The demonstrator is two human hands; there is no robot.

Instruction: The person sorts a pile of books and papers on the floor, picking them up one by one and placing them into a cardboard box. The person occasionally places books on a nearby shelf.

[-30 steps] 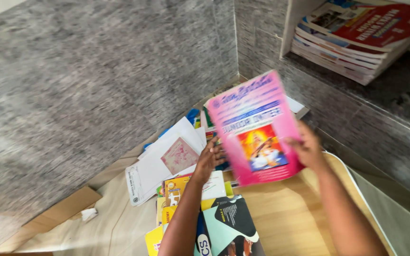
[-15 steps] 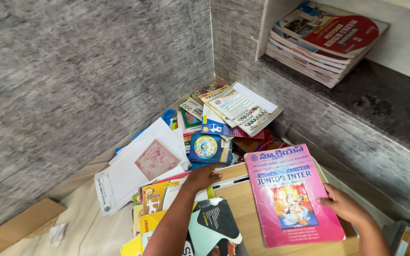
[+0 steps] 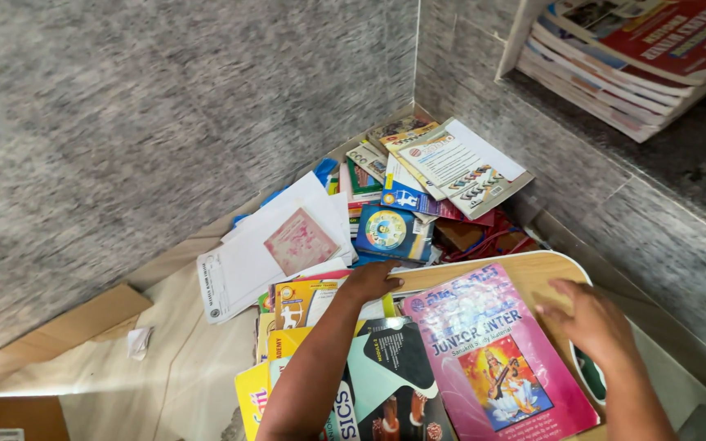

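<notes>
Fingers of the right hand (image 3: 588, 320) lie spread on the pink textbook (image 3: 496, 355); left hand (image 3: 371, 280) fingers press flat on lower-centre books (image 3: 304, 304).

Two grey speckled stone walls (image 3: 165, 106) are seen meeting at a corner at the upper middle. A dark stone shelf (image 3: 680, 163) is set into the right-hand wall. Pale beige floor (image 3: 181, 384) is lit softly at the lower left.
</notes>
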